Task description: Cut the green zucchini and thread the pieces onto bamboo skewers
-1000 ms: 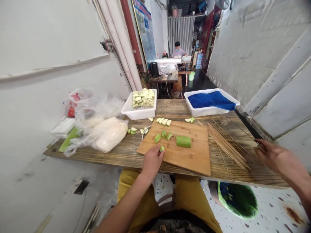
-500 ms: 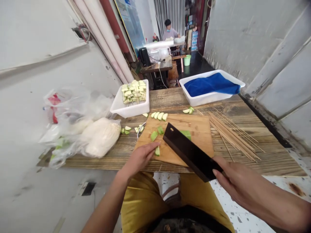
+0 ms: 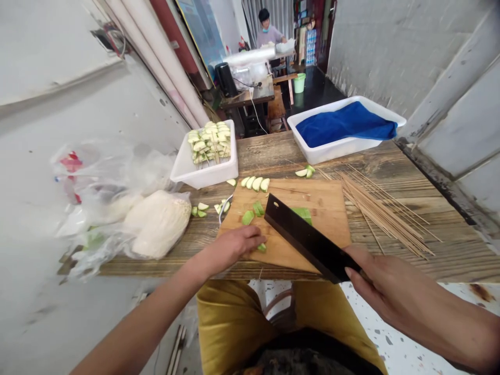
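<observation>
My right hand (image 3: 385, 281) is wrapped round the handle of a black cleaver (image 3: 304, 237). Its blade slants over the wooden cutting board (image 3: 328, 208), a hole near its far corner. At the board's front left, my left hand (image 3: 236, 245) has its fingers curled over a green-skinned zucchini piece (image 3: 262, 248), partly hidden by them. Two more zucchini chunks (image 3: 247, 217) lie just beyond those fingers. Behind the blade, a larger green chunk (image 3: 302, 214) is partly covered. Pale half-moon slices (image 3: 255, 183) form a row along the board's far edge.
Skewered slices (image 3: 211, 143) fill a white tub (image 3: 205, 178) at the back left. A blue cloth (image 3: 346, 125) lies in a white tray (image 3: 346, 146) at the back right. Bamboo skewers (image 3: 386, 213) spread right of the board; plastic bags (image 3: 156, 224) sit left. A person (image 3: 269, 34) is far behind.
My left hand has moved a little right, its fingers curling further over the front zucchini piece. The cleaver remains slanted above the board in my right hand. The whole view has shifted slightly.
</observation>
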The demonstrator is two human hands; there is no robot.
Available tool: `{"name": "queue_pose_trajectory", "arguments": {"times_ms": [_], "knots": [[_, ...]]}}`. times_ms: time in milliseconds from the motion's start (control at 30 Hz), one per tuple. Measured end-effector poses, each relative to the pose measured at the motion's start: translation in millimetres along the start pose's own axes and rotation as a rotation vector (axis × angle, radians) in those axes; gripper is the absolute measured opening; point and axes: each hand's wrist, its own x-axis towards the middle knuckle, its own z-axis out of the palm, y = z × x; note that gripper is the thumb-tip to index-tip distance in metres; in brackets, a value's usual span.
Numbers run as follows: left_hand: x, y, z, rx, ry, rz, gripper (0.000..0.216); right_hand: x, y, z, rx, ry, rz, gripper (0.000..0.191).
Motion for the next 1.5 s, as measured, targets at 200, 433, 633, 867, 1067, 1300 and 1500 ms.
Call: {"name": "queue_pose_trajectory", "arguments": {"times_ms": [200,433,633,867,1067,1300,1500], "knots": [[-7.7,12.0,18.0,0.147,0.312,0.097,0.027,4.5,-1.3,0.7,0.012,-0.112,-0.061,0.018],[-11.2,18.9,34.7,0.079,0.494,0.107,0.027,11.7,-13.5,-12.0,-0.264,-0.233,-0.119,0.027],[-5.4,23.1,24.9,0.183,0.493,0.135,0.026,7.7,-10.2,0.5,-0.338,-0.144,-0.139,0.024],[-4.6,27.6,20.7,0.192,0.494,0.094,0.024,4.7,-7.0,0.2,-0.071,-0.035,-0.128,0.009],[-3.4,26.6,19.5,0.194,0.478,0.084,0.025,4.3,-3.3,19.3,-0.055,-0.059,-0.088,0.011],[0.2,27.4,15.8,0.191,0.459,0.093,0.025,2.6,-4.3,24.0,-0.077,-0.034,-0.076,0.01],[-0.7,25.3,17.1,0.18,0.447,0.092,0.028,11.3,-12.2,12.2,-0.164,-0.08,-0.096,0.019]]}}
